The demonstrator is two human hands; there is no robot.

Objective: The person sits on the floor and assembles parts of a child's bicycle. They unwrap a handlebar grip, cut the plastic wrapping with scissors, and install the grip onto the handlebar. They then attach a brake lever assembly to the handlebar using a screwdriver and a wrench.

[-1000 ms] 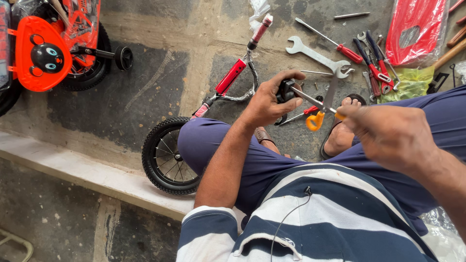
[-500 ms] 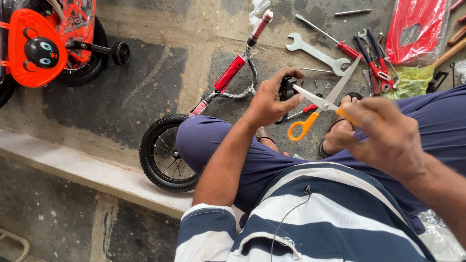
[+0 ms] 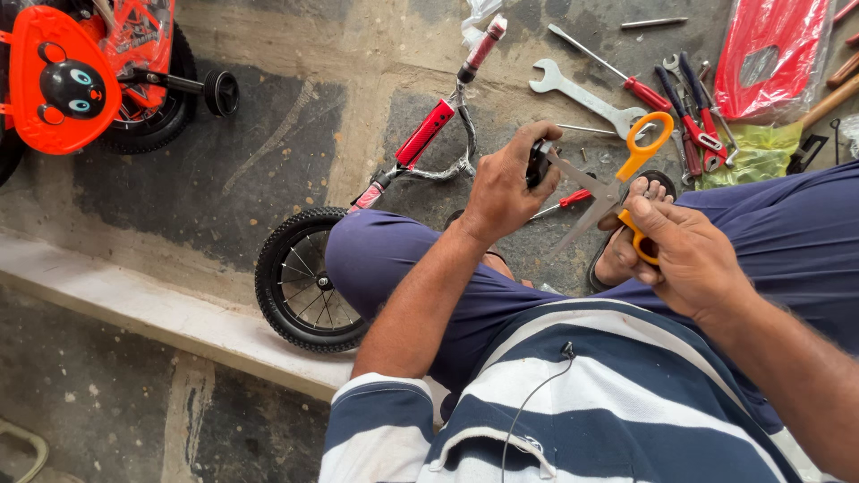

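The right hand (image 3: 689,255) is gripping orange-handled scissors (image 3: 617,174), now swung up with blades spread wider than a moment ago. The left hand (image 3: 506,188) is clenching a small black part (image 3: 538,164), and one blade tip is touching it. Farther off, a small bike wheel (image 3: 304,282), red handlebar (image 3: 438,134) and wrench (image 3: 582,94) are lying on the stone floor (image 3: 224,188).

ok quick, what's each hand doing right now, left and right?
Left hand: closed around a small black part.
Right hand: gripping the orange-handled steel scissors, blades open.
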